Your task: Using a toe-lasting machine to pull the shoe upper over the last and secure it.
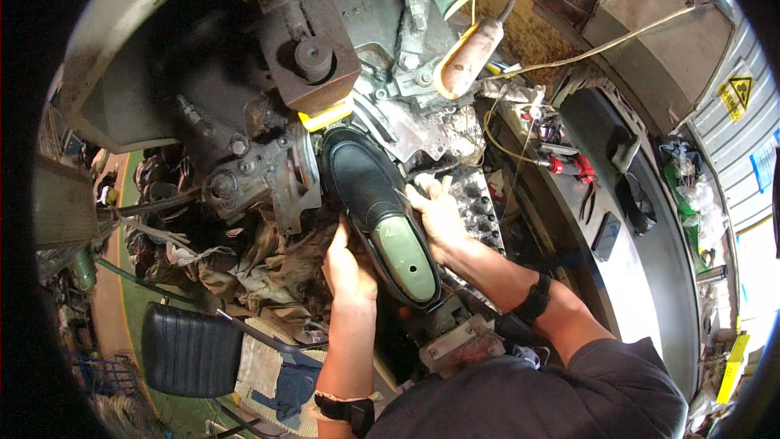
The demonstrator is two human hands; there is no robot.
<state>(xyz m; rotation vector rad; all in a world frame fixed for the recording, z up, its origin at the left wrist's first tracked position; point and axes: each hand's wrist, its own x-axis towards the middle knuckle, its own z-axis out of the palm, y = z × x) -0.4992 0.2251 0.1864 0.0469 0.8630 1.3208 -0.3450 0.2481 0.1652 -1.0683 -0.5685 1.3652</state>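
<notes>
A black leather loafer (357, 175) sits on a green shoe last (404, 264), its toe pointing away from me, up against the machine. The last has a small round hole near the heel end. My left hand (348, 264) grips the shoe's left side, with part of the fingers hidden beneath it. On the other side, my right hand (439, 215) holds the upper's edge near the middle of the shoe. Something white (422, 182) shows at my right fingertips; I cannot tell what it is. Just beyond the toe is the machine's metal block (313, 65) with a yellow strip (327, 114) under it.
A lamp-like cylinder (471, 57) hangs at the upper right of the shoe. To the right, a long bench (630, 276) carries a phone (606, 236) and a red-handled tool (573, 166). A black padded chair (188, 349) stands at lower left, near heaped scraps (244, 276).
</notes>
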